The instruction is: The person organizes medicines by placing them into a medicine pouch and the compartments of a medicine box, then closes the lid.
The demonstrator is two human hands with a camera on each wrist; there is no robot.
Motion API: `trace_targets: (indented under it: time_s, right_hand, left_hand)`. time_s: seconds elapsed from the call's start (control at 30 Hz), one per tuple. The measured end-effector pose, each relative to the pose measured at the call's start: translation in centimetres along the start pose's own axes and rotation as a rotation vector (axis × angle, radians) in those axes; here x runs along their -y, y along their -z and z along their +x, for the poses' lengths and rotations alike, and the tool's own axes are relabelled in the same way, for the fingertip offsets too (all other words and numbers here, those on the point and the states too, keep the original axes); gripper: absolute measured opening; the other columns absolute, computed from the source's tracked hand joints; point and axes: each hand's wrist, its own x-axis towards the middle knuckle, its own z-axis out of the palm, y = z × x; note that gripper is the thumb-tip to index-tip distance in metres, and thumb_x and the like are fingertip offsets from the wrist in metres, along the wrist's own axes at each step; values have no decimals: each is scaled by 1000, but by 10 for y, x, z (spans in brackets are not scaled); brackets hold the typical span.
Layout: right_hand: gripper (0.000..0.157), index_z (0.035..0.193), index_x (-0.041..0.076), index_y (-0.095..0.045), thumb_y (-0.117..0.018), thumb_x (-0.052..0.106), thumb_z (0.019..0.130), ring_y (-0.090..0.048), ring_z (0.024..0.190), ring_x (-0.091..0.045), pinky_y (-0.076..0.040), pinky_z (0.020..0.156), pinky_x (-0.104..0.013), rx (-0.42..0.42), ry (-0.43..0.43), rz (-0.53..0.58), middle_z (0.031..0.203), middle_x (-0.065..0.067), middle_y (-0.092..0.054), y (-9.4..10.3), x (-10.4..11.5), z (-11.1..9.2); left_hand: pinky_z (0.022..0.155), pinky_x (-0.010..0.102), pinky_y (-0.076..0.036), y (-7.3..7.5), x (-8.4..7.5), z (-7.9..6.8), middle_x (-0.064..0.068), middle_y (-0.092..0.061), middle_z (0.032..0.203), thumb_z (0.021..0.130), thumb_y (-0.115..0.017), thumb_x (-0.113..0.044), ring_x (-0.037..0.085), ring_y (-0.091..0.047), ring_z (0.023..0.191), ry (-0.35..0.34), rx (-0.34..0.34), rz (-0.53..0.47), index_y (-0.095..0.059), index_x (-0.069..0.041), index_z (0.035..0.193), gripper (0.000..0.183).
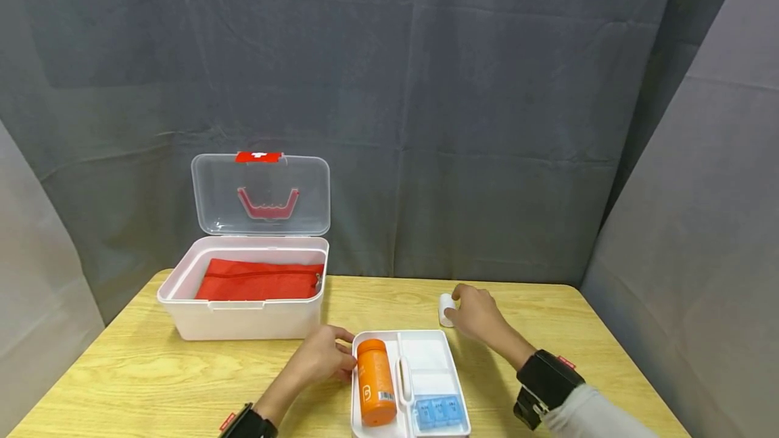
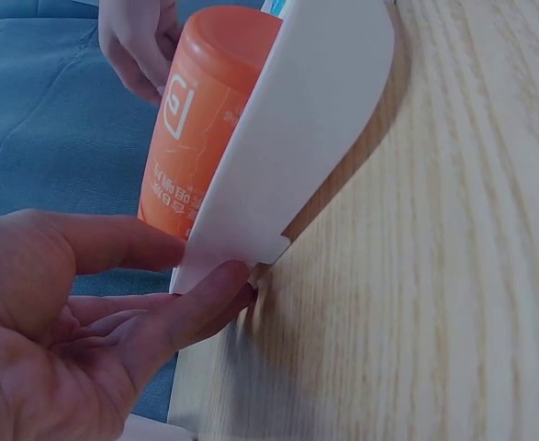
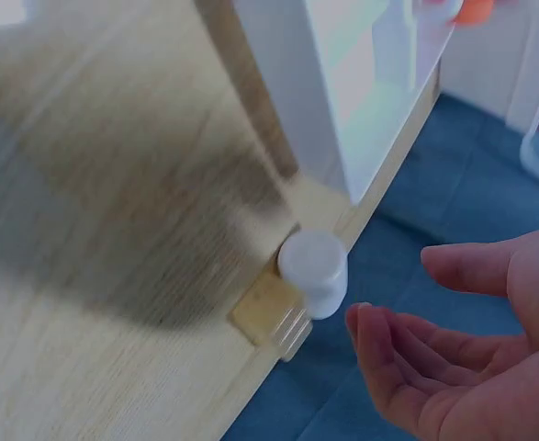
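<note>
A white divided tray point(image 1: 426, 365) lies near the front of the table. In it are an orange bottle point(image 1: 376, 384) lying on its side and a blue pill organizer point(image 1: 438, 412). My left hand point(image 1: 325, 355) pinches the tray's left edge between thumb and fingers, as the left wrist view shows. My right hand point(image 1: 477, 315) is beyond the tray at a small white cylinder point(image 1: 447, 309). In the right wrist view the thumb and fingers point(image 3: 379, 354) stand apart, with the white cylinder just past the fingertips. A tan flat piece with a clear ridged end point(image 3: 271, 312) lies beside it.
A white box point(image 1: 243, 320) with its clear lid point(image 1: 262, 184) raised stands at the back left, holding a red zippered pouch point(image 1: 262, 280). Grey cloth point(image 1: 487, 120) hangs behind the wooden table point(image 1: 122, 384). The tray has a raised handle point(image 1: 404, 380) along its middle.
</note>
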Motion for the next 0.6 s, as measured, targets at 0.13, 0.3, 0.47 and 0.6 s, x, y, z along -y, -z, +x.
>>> trace_targets:
  time_s: [0.13, 0.3, 0.47, 0.6]
  right_hand:
    - [34, 107, -15, -64, -70, 13, 90, -61, 71, -28, -56, 74, -48, -47, 17, -30, 88, -21, -70, -5, -6, 16]
    - [41, 61, 7, -41, -71, 14, 88, -29, 55, -14, -30, 52, -29, -64, 4, 3, 59, 2, -32, -16, -7, 29]
    - [53, 57, 17, -32, -74, 18, 89, -30, 54, -13, -30, 53, -26, -35, -61, 16, 57, 6, -23, -30, -8, 35]
    - [48, 58, 14, -37, -74, 19, 90, -33, 51, -14, -31, 52, -26, 10, -100, 17, 56, 4, -27, -39, -9, 36]
  left_hand:
    - [62, 39, -63, 1, 1, 0, 19, -73, 92, 77, -70, 8, 24, -72, 71, 2, -2, 14, -60, 16, 119, 45]
    - [62, 39, -63, 2, 1, 0, 20, -73, 93, 77, -70, 8, 24, -72, 72, 3, -9, 20, -60, 16, 120, 45]
    - [63, 39, -63, 1, -1, 0, 19, -73, 93, 78, -71, 7, 24, -72, 72, 8, -12, 18, -61, 16, 119, 44]
    - [63, 39, -64, 1, -3, -1, 19, -73, 93, 78, -72, 7, 24, -72, 72, 15, -11, 14, -60, 16, 119, 44]
